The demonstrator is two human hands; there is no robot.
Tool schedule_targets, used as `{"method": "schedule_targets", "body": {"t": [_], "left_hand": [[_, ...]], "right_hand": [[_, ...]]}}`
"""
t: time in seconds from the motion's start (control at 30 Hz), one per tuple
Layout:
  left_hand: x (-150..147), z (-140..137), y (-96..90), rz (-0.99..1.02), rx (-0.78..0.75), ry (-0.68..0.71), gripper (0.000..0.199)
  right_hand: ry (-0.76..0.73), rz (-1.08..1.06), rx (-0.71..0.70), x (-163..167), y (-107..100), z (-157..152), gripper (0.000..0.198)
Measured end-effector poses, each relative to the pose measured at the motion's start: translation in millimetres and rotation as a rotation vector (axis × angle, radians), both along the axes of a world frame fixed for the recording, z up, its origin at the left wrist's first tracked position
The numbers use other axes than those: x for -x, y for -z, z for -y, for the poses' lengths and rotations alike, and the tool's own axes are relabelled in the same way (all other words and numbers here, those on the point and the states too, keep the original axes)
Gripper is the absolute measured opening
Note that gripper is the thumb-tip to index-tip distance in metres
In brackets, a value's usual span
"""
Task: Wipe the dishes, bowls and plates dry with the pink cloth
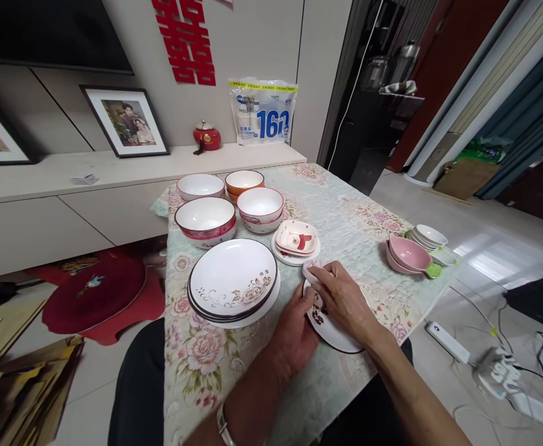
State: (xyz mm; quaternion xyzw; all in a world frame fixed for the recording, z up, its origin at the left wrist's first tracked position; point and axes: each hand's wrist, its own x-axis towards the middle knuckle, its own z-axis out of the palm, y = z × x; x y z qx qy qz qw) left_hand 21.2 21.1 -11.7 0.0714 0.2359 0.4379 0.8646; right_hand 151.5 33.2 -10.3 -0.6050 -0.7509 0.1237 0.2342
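Observation:
A white plate [334,331] with a dark rim and brown flower print lies in front of me at the table's near side. My left hand [295,328] is closed on its left edge. With my right hand [343,300] I press a pale, crumpled cloth [312,267] against the plate's upper left rim; part of the cloth is hidden under the fingers. Just left of my hands sits a stack of large white plates [234,279] with similar brown flowers. Beyond my fingers, small square dishes [297,237] with a red print rest on round white plates [278,254].
Several stacked bowls [205,215] stand at the table's far left. Pink bowls [408,254] and small white bowls [431,235] sit near the right edge. A flowered tablecloth [204,356] covers the table. Behind it, a cabinet [127,173] holds framed photos, a red jar [206,137] and a printed bag [264,114].

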Motion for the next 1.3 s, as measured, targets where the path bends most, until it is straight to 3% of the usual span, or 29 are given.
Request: {"method": "schedule_targets", "body": {"t": [0.3,0.47,0.63,0.73,0.83,1.03,1.23,1.3], "left_hand": [[8,-5,-7.2,0.063,0.085,0.075,0.064],[4,-5,-2.6,-0.037,0.061,0.057,0.033],[-1,-3,0.2,-0.163,0.040,-0.042,0.036],[-1,-3,-0.2,-0.172,0.061,-0.047,0.035],[-1,-3,0.2,-0.185,0.067,-0.042,0.037],[-1,-3,2.8,-0.175,0.057,-0.037,0.041],[-1,-1,7.2,-0.194,0.032,-0.019,0.042],[-1,-1,7.9,-0.188,0.027,-0.014,0.041]], "right_hand": [[-0.281,-0.179,0.166,8,-32,48,0.030],[-0.303,-0.180,0.224,-7,-33,77,0.027],[-0.314,-0.015,0.161,-33,-27,99,0.028],[-0.263,0.063,0.116,-54,-24,107,0.035],[-0.143,0.095,0.113,-76,-18,109,0.030],[0.008,0.114,0.120,-101,-6,88,0.028],[0.229,0.331,-0.042,-89,2,53,0.021],[0.214,0.401,-0.085,-73,4,50,0.028]]}}
